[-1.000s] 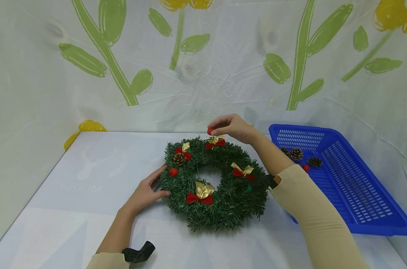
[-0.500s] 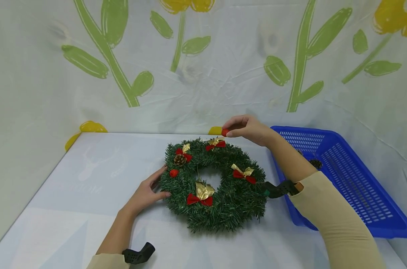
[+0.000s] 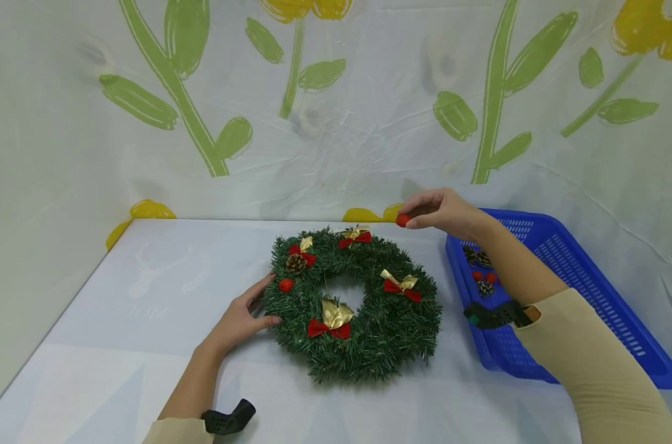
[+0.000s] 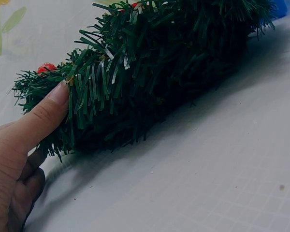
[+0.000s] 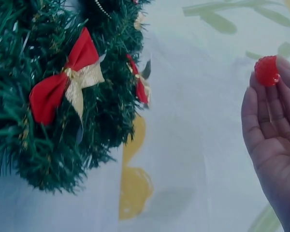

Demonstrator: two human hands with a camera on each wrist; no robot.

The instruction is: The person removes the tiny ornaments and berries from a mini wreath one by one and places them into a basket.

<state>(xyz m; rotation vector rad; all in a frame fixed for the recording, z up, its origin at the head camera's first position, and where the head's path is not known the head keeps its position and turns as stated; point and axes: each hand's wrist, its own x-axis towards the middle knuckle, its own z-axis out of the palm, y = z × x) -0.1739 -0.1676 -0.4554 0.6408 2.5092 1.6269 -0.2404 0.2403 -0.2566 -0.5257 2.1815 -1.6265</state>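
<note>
A: Where is the little red berry [image 3: 402,220]?

B: The right hand [image 3: 444,213] pinches it in its fingertips, up in the air, just past the far right edge of the green wreath [image 3: 355,302]. It is between the wreath and the blue basket [image 3: 580,296].

A: And the left hand [image 3: 238,319]?

B: It rests on the wreath's near left edge. The head view shows relaxed fingers. Only the left wrist view shows the thumb [image 4: 36,118] pressed into the green needles.

A: What does the right wrist view add?

B: The berry's bumpy skin, up close, and a red and gold bow [image 5: 67,79] on the wreath. The head view alone shows pine cones [image 3: 484,287] in the basket, right of the wreath.

A: What is under the wreath?

B: A pale table [image 3: 119,320]. Behind the wreath hangs a white cloth [image 3: 369,111] with green stems and yellow flowers.

A: Any words to read?

B: Faint marks on the table left of the wreath, too pale to read.
</note>
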